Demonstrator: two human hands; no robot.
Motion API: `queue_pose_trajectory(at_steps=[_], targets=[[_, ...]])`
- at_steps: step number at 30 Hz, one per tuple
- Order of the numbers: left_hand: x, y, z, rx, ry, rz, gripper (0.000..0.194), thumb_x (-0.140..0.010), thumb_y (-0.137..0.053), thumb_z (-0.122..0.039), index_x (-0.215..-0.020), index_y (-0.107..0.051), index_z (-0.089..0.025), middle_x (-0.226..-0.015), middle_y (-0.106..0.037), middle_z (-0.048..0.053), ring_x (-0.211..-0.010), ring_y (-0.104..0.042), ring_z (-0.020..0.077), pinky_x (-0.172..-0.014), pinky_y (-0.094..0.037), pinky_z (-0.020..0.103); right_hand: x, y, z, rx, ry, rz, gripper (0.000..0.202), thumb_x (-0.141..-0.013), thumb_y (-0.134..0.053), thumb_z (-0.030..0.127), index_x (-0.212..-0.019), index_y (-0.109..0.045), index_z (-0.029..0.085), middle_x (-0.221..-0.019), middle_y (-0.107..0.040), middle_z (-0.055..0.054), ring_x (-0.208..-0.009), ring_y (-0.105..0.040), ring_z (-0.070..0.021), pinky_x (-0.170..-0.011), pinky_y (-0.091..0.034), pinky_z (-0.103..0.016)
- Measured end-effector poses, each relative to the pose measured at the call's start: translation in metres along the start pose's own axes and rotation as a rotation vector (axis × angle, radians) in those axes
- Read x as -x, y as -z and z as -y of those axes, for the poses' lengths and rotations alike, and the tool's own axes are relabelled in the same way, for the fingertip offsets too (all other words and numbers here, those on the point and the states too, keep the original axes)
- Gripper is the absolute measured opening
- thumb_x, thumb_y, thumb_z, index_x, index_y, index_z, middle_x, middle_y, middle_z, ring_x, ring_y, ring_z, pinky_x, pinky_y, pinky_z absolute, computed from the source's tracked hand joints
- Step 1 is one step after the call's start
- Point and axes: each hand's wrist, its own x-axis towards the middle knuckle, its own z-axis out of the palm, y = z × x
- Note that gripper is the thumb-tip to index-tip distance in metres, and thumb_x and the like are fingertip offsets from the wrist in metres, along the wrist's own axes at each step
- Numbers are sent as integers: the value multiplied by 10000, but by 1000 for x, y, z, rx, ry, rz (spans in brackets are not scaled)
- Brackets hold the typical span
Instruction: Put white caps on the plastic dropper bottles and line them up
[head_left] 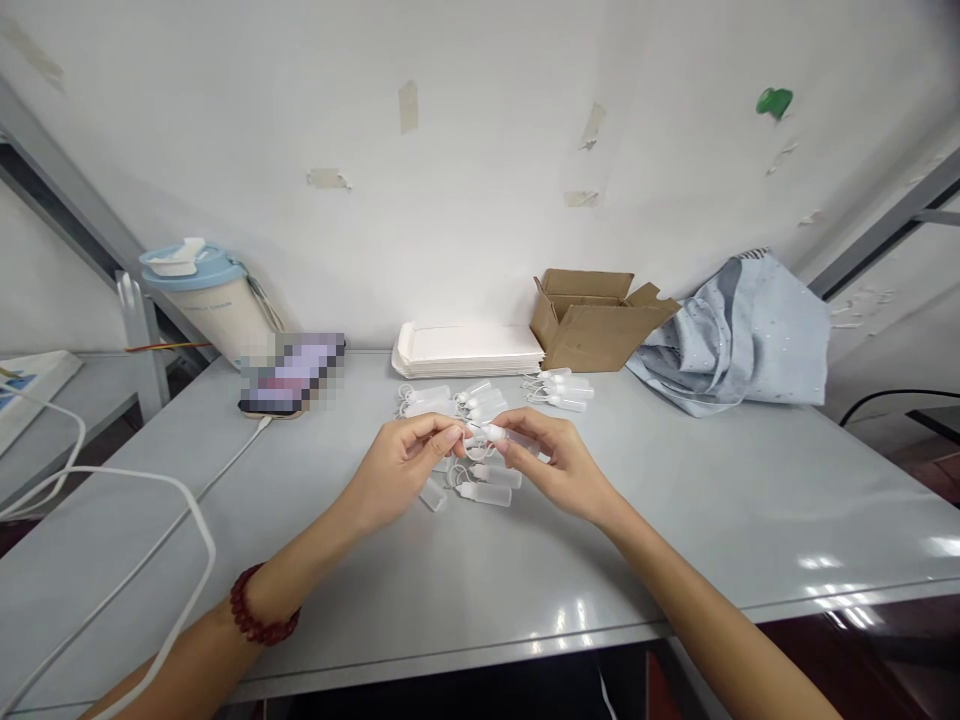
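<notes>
Several small translucent bottles point(486, 494) with white tops and thin white loops lie in a loose cluster at the middle of the grey table point(465, 590). Over them, my right hand point(559, 462) pinches one bottle point(493, 432) near its white top, thumb and fingers around it. My left hand point(409, 465) is closed in a pinch just left of that top, on what looks like its thin white cord. The two hands' fingertips are close together. A few more bottles point(566, 390) lie behind my right hand.
Behind the bottles lie a white stack of envelopes point(472, 348) and an open cardboard box point(604, 325). Light blue fabric point(739, 340) sits at the right. At the left are a cup point(217, 305), a phone point(292, 375) and a white cable point(187, 510).
</notes>
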Motion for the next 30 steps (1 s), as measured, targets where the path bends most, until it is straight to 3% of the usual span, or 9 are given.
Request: queue_pose_trajectory(at_steps=[14,30], targets=[[-2,1,1,53,34,80,282,-853,-480,-362,-696,-625,-177,-710,-634,18,-691,-583,149,-674,-495,262,1,-2,4,63,42,1,185,-856,-519,309,-965,-612,192,-813,-651,-23,-648,-540,-125,-563,-407,-228],[-3,1,3,98,38,105,266,-862,-489,-329,-686,-611,-170,-690,-600,-1,-687,-549,129,-669,-447,234,1,0,5,64,27,33,187,-860,-518,287,-971,-620,174,-836,-652,-32,-650,-531,-119,-565,-405,-228]])
